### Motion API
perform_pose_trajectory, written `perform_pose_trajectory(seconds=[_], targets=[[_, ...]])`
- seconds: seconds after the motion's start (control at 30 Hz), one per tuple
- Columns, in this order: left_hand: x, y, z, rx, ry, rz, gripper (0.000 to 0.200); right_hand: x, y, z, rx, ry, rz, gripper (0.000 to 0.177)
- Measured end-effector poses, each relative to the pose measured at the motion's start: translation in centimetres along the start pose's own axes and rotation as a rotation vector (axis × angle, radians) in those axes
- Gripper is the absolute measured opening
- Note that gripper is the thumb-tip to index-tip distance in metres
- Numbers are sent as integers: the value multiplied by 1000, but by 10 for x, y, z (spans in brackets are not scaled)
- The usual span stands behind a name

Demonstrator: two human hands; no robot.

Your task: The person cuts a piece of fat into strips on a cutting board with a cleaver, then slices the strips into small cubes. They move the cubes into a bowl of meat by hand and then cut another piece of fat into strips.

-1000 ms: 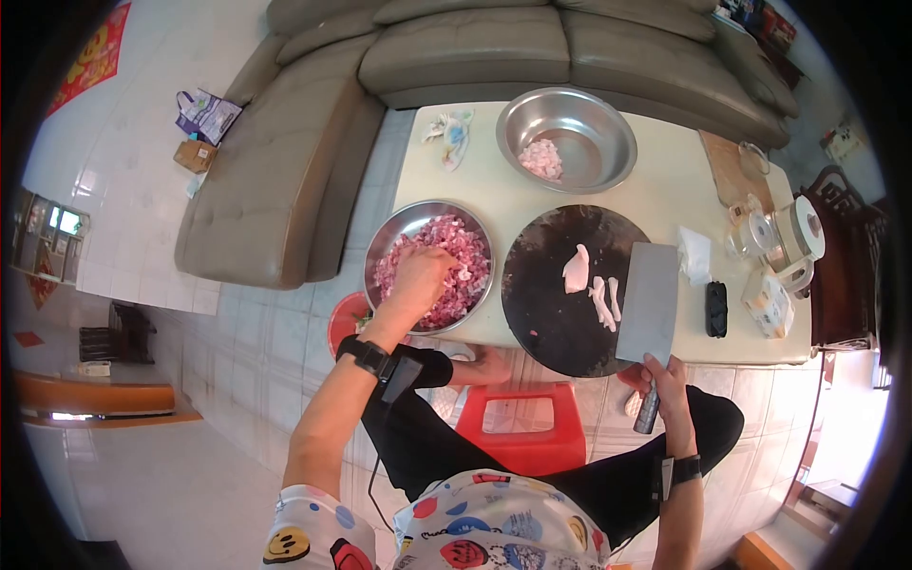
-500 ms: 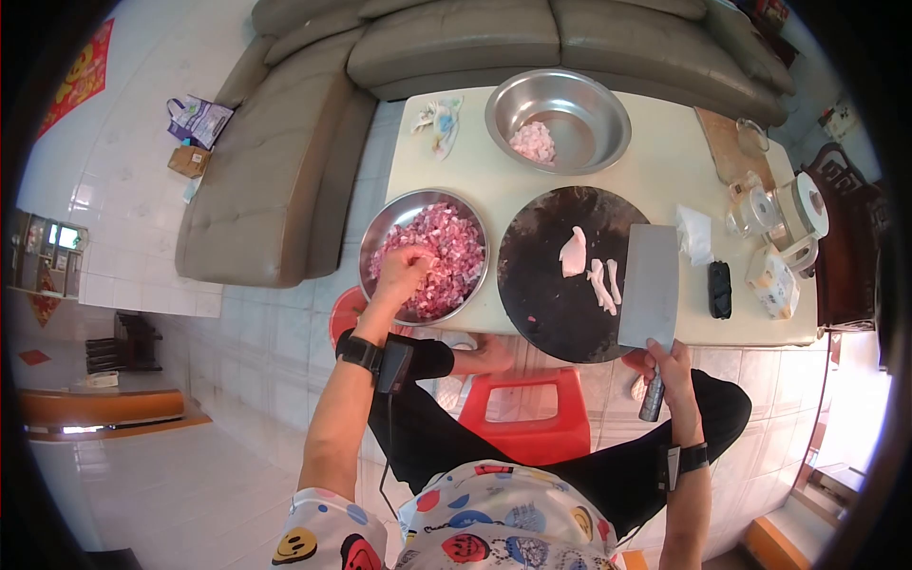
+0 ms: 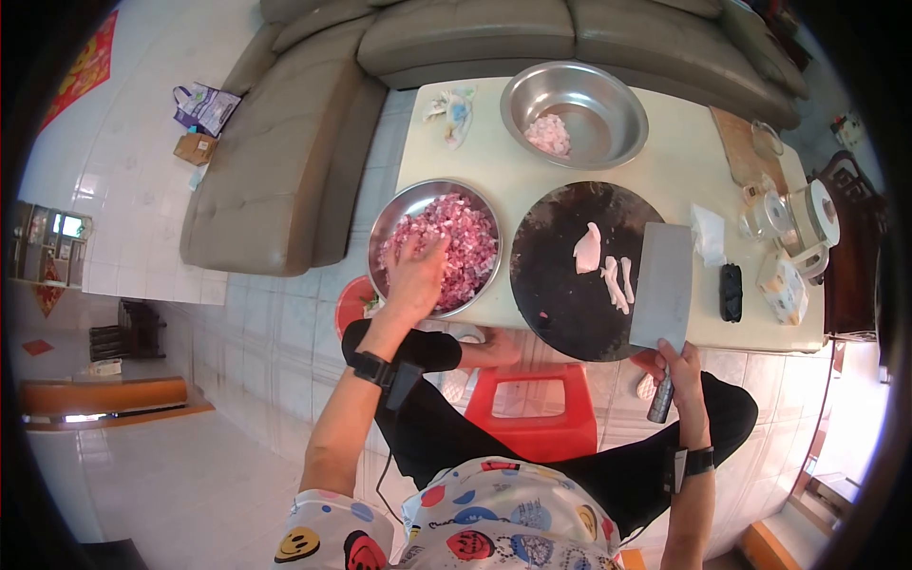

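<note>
My left hand lies palm down, fingers spread, on the chopped pink meat in the near steel bowl. My right hand grips the handle of a broad cleaver, whose blade rests flat over the right edge of the round dark chopping board. A few pale strips of fat lie on the board just left of the blade.
A second steel bowl with a few pale cubes stands at the table's far side. The cream table also holds a cloth, a black case and jars at the right. A red stool is between my knees; a sofa is behind.
My left hand has gone from pinching at the meat to pressing flat on it with fingers spread. The cleaver and my right hand have barely shifted.
</note>
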State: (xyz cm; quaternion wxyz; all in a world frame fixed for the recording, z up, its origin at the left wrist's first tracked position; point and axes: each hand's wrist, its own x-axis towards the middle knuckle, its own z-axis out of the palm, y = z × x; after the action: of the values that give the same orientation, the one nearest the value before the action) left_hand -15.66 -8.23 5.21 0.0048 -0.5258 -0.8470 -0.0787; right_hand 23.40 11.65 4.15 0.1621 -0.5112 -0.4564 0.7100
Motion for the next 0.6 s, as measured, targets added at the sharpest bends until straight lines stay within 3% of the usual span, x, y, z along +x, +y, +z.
perform_pose_trajectory(seconds=[0.17, 0.3, 0.4, 0.43, 0.47, 0.53, 0.57, 0.6], targets=[[-3, -7, 50, 78, -123, -1, 50, 1, 1, 0, -24, -1, -14, 16], [7, -9, 35, 32, -335, -28, 51, 3, 8, -3, -33, 18, 3, 11], [12, -2, -11, -101, -448, -15, 49, 4, 8, -5, -31, 11, -19, 11], [11, -11, -8, -28, -319, 48, 49, 3, 9, -5, -33, -6, -38, 11], [12, -23, -6, -28, -323, 48, 49, 3, 9, -5, -32, -6, -34, 11], [19, -46, -8, -527, -137, -176, 47, 3, 8, -4, -30, 4, -10, 13], [23, -51, -7, -527, -135, -178, 47, 3, 8, -4, -31, 2, -10, 13], [27, -55, -7, -974, -44, -424, 40, 4, 10, -5, -27, 3, -9, 14]])
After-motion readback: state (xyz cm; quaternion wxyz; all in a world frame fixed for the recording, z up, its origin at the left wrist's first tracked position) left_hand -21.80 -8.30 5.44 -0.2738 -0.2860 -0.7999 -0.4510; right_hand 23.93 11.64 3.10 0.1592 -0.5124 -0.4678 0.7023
